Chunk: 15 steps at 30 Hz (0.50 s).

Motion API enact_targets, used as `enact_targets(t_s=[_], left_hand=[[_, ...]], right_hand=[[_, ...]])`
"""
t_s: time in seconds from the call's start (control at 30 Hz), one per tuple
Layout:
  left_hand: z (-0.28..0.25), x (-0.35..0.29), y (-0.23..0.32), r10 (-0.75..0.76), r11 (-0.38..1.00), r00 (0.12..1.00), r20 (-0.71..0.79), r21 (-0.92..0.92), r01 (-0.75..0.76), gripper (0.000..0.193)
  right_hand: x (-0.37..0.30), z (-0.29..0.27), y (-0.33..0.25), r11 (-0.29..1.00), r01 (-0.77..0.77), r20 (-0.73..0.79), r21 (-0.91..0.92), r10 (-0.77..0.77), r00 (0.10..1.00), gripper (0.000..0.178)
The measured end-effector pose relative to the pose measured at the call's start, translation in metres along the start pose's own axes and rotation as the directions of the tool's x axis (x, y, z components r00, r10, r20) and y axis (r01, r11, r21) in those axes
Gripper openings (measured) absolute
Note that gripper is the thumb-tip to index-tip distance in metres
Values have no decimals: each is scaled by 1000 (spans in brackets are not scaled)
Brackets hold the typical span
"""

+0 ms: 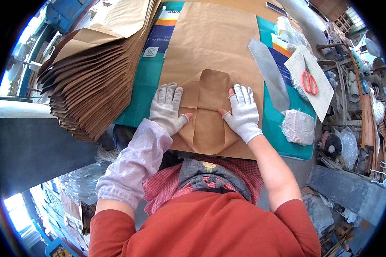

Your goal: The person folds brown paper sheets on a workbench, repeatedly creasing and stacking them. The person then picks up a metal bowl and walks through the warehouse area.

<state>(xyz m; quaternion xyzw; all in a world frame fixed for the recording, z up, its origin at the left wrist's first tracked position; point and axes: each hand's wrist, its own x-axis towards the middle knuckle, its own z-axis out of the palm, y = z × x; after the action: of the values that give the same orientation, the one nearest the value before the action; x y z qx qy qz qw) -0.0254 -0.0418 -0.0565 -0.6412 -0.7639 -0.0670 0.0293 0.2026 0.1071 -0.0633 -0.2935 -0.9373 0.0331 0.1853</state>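
Observation:
A large brown paper bag [214, 38] lies flat in front of me, its near end opened out into folded flaps around a diamond-shaped bottom. My left hand [167, 108], in a white glove with the thumb tip bare, rests flat on the left side of that folded end. On the right side of it lies my right hand [243, 112], gloved the same way with some fingertips bare, fingers stretched out. Both thumbs point inward over the folds, with creased paper between them. Neither hand grips anything.
At the left leans a thick fanned stack of brown paper bags [94, 81]. A flat grey metal blade-like plate [270, 75] lies right of the bag. Beyond it are red-handled scissors [309, 82] on a white board [324, 96], and a plastic-wrapped white block [298, 127] near the teal table cover's [270, 143] corner.

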Motion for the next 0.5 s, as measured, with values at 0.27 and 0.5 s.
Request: enact_targets(t_s=[0.27, 0.5], left_hand=[[-7, 16, 3, 225, 963, 974, 12, -155, -221, 78], [7, 56, 37, 134, 981, 990, 43, -144, -127, 88]], right_hand=[[0, 1, 1, 1000, 19, 17, 6, -20, 1000, 69], [0, -2, 4, 999, 23, 5, 25, -24, 1000, 67]])
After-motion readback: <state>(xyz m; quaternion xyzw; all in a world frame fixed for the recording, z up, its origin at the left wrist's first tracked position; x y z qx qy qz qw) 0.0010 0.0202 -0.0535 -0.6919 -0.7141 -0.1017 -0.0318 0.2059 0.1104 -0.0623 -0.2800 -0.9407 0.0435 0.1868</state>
